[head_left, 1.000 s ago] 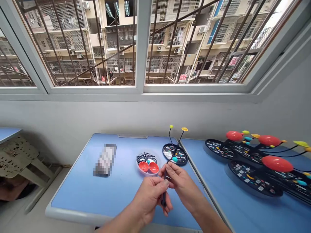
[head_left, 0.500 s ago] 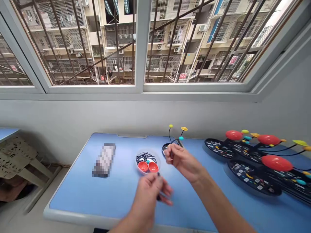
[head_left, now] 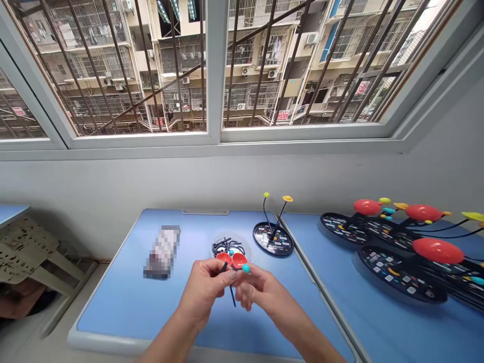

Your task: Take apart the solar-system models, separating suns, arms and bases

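Observation:
Both my hands meet over the blue table, just in front of a clear dish. My left hand pinches a thin black rod that hangs down between the hands. My right hand is closed beside it, with a small teal ball at its fingertips. The dish holds two red half-shells and several black rods. Behind it stands a round black base with two upright stalks topped by yellow pieces.
A blurred grey packet lies at the left of the table. On the adjoining table to the right stand several finished models with red balls and yellow tips. A grey wall and barred window rise behind; a stool stands at far left.
My right hand reached out to the black base half a second ago and has come back to my left hand with a teal ball. The left hand stayed near, holding the rod.

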Demonstrator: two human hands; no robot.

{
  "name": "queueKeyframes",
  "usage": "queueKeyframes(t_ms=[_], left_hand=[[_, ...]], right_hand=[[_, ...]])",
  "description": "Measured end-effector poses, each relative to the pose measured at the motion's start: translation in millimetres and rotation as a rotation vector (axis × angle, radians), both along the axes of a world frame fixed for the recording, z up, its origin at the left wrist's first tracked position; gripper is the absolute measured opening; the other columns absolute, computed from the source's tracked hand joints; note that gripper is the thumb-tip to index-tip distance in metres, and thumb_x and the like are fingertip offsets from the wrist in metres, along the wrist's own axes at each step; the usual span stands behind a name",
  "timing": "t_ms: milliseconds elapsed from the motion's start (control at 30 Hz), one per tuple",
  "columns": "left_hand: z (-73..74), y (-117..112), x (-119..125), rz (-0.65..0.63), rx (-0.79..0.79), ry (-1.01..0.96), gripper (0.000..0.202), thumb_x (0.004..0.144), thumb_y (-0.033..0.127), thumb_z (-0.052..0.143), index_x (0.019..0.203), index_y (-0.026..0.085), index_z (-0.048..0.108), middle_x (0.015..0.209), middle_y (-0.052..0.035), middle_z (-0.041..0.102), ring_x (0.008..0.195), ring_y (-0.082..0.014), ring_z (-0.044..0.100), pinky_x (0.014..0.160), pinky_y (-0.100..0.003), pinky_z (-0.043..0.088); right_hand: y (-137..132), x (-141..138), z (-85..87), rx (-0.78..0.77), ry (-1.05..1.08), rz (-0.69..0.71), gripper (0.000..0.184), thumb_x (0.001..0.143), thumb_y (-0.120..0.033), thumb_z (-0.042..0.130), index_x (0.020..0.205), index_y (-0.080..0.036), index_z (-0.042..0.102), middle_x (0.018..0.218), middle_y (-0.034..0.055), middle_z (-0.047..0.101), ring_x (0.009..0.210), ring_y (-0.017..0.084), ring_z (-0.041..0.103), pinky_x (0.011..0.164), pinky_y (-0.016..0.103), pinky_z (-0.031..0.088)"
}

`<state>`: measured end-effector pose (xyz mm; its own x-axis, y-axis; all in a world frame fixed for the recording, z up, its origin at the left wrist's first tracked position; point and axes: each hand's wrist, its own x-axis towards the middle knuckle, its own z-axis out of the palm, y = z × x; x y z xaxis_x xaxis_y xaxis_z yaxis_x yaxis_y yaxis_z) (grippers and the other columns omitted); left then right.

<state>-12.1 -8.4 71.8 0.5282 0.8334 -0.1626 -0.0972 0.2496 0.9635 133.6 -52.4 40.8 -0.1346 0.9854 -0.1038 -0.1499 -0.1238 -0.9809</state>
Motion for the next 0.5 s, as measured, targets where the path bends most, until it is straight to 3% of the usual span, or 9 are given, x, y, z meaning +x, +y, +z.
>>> queueKeyframes(t_ms=[133, 233, 300, 367, 500], left_hand=[[-3.1, -11, -8, -0.03, -0.035, 0.179, 0.025, 0.058, 0.034, 0.067, 0.055, 0.012, 0.056, 0.048, 0.0014, 0.051, 0.042, -0.0039, 0.029, 0.042, -0.02, 0.018], [-6.6, -20, -5, -0.043, -0.074, 0.228, 0.026, 0.056, 0.036, 0.066, 0.053, 0.013, 0.054, 0.046, 0.0015, 0.05, 0.037, -0.0035, 0.027, 0.04, -0.021, 0.016], [-9.2, -22, -3, -0.045, -0.088, 0.221, 0.026, 0.055, 0.037, 0.065, 0.053, 0.013, 0.054, 0.045, 0.0017, 0.049, 0.036, -0.0035, 0.026, 0.039, -0.021, 0.016], [-10.9, -19, -5, -0.001, -0.069, 0.231, 0.025, 0.056, 0.036, 0.064, 0.052, 0.014, 0.052, 0.044, 0.0025, 0.048, 0.037, -0.0036, 0.026, 0.039, -0.02, 0.016], [-7.7, 4, -15, 0.159, 0.046, 0.304, 0.024, 0.059, 0.036, 0.059, 0.052, 0.015, 0.05, 0.045, 0.0035, 0.046, 0.039, -0.004, 0.026, 0.041, -0.02, 0.018]], right_hand=[[-15, 2, 3.3, 0.047, -0.084, -0.098, 0.036, 0.067, -0.047, 0.066, 0.085, -0.021, 0.048, 0.061, -0.0047, 0.052, 0.054, 0.01, 0.048, 0.051, 0.023, 0.041], [-22, -4, 4.6, 0.118, -0.246, -0.104, 0.026, 0.074, -0.045, 0.059, 0.073, -0.019, 0.053, 0.059, -0.0037, 0.05, 0.053, 0.009, 0.046, 0.052, 0.022, 0.04], [-27, -4, 5.3, 0.145, -0.351, -0.135, 0.029, 0.078, -0.044, 0.054, 0.065, -0.019, 0.053, 0.057, -0.0031, 0.049, 0.052, 0.009, 0.045, 0.051, 0.022, 0.039], [-33, 1, 7.5, 0.179, -0.423, -0.233, 0.03, 0.078, -0.044, 0.053, 0.062, -0.019, 0.054, 0.054, -0.0031, 0.048, 0.05, 0.009, 0.045, 0.048, 0.021, 0.039], [-37, 28, 18.5, 0.244, -0.503, -0.557, 0.027, 0.077, -0.043, 0.053, 0.062, -0.021, 0.054, 0.053, -0.0025, 0.049, 0.048, 0.011, 0.046, 0.046, 0.022, 0.041]])
